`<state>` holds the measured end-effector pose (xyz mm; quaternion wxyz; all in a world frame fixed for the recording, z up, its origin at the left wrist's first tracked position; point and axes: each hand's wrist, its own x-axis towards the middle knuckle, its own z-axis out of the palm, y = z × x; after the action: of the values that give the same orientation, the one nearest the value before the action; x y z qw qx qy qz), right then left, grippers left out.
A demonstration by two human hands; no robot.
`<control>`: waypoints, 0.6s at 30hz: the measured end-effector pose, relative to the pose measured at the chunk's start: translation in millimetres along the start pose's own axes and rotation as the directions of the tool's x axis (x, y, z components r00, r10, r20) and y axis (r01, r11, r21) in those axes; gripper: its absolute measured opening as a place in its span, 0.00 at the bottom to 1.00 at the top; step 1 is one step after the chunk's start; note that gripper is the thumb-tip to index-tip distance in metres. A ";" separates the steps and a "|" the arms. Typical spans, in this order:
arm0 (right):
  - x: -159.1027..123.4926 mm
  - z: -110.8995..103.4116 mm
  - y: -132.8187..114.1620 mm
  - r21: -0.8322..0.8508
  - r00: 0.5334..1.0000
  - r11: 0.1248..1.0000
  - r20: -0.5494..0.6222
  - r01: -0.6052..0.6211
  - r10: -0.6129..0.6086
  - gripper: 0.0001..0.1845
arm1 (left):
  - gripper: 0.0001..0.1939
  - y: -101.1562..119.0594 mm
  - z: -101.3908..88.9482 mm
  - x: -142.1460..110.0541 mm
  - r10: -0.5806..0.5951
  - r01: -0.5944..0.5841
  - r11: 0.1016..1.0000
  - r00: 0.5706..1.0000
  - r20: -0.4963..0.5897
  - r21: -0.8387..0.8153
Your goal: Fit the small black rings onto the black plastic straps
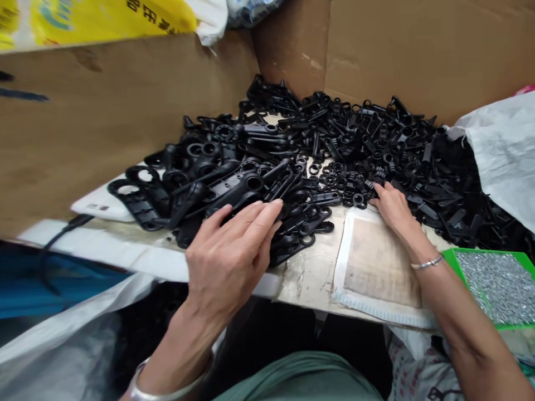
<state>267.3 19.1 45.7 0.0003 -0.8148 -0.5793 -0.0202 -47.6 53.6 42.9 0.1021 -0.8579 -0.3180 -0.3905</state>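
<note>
My left hand lies with its fingers stretched out against a heap of long black plastic arm-like parts with round ring ends. No part is gripped in it. Farther right, my right hand reaches into small black plastic rings, thumb and fingertips bent close together among them. Whatever lies between those fingertips is too small and dark to make out. Under the right wrist a worn brownish pad with a white border lies on the table.
Cardboard walls enclose the table at the back and left. More black parts are heaped behind. At the right stands a green tray of small silvery metal pieces, near a white sack. A black cable hangs at the left edge.
</note>
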 end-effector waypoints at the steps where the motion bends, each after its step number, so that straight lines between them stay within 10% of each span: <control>1: 5.5 0.9 -3.3 0.013 1.000 1.000 -0.002 -0.008 0.008 0.23 | 0.20 0.2 0.5 0.6 0.007 -0.007 1.000 1.000 0.004 0.011; 6: 25.7 -11.9 3.5 0.156 0.997 0.986 0.037 0.064 -0.070 0.24 | 0.17 0.7 -1.4 4.7 0.061 -0.061 0.991 0.998 0.003 0.118; 13: 10.4 -46.2 75.5 0.529 0.997 0.847 -0.072 0.059 -0.025 0.18 | 0.16 -1.0 -2.3 5.1 0.059 -0.059 0.990 0.998 0.003 0.125; 18: -21.1 -30.0 109.1 0.009 0.978 0.995 -0.184 0.101 -0.098 0.22 | 0.15 0.2 -1.6 4.6 0.039 -0.040 0.994 0.999 0.010 0.106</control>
<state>362.3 -37.4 77.5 0.0602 -0.7794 -0.6171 -0.0898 -46.2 54.9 47.3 0.1539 -0.8589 -0.3218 -0.3674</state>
